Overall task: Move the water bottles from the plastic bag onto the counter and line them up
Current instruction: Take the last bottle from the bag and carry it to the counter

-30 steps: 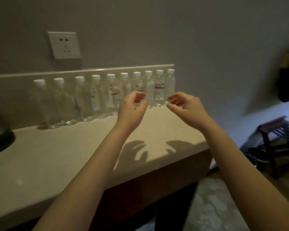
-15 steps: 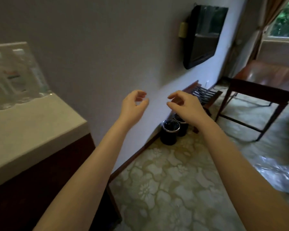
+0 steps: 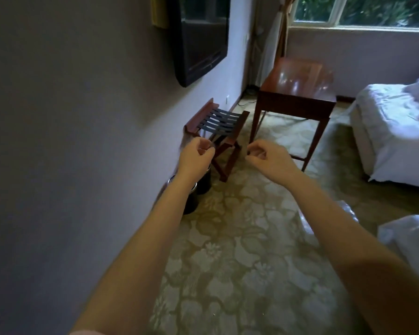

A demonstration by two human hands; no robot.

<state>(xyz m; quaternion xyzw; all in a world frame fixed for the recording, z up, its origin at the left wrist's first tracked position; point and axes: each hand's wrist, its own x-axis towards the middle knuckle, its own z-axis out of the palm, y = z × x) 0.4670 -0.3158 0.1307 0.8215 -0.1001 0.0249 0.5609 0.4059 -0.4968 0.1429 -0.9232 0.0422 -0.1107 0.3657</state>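
Both my arms reach out in front of me over a patterned carpet. My left hand [image 3: 196, 157] and my right hand [image 3: 269, 160] hover side by side at mid-frame, fingers loosely curled, and neither holds anything. No water bottle and no counter are in view. A pale, shiny crumpled thing [image 3: 346, 210], possibly the plastic bag, lies on the floor behind my right forearm, mostly hidden.
A wall runs along the left with a dark TV [image 3: 201, 39] mounted on it. Below stand two black bins [image 3: 203, 186] and a folding luggage rack [image 3: 218, 122]. Farther back is a wooden table [image 3: 298, 85]; a white bed [image 3: 392, 131] is at the right.
The view has swung right, away from the counter and its row of bottles, to the room's floor and furniture. Both hands keep the same empty, loosely curled pose.
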